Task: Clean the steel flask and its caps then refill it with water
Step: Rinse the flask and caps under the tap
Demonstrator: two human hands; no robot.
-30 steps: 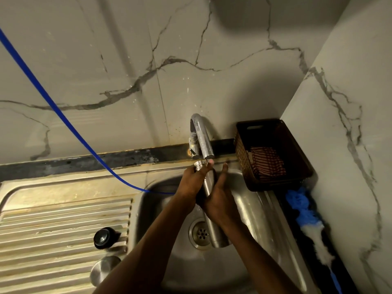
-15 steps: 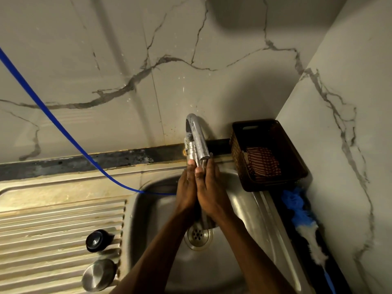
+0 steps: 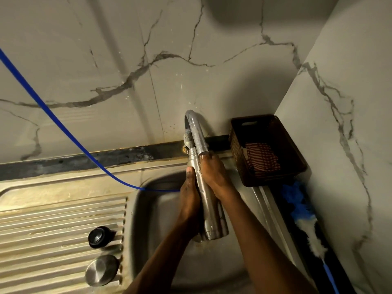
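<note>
**Flask held under the tap over the sink**

Marble-veined wall tiles are standing behind a steel sink with a ribbed draining board on its left. Both hands are holding the steel flask above the basin, its open neck tilting up just beside the spout of the curved tap. The left hand is lying along the flask's left side, fingers fairly straight against it. The right hand is wrapping over the upper body, fingers curling round it. A black cap and a steel cap are sitting on the draining board, near each other. A blue hose is running down into the basin. A brown basket is sitting right of the tap, with a blue and white duster lying below it.
</note>
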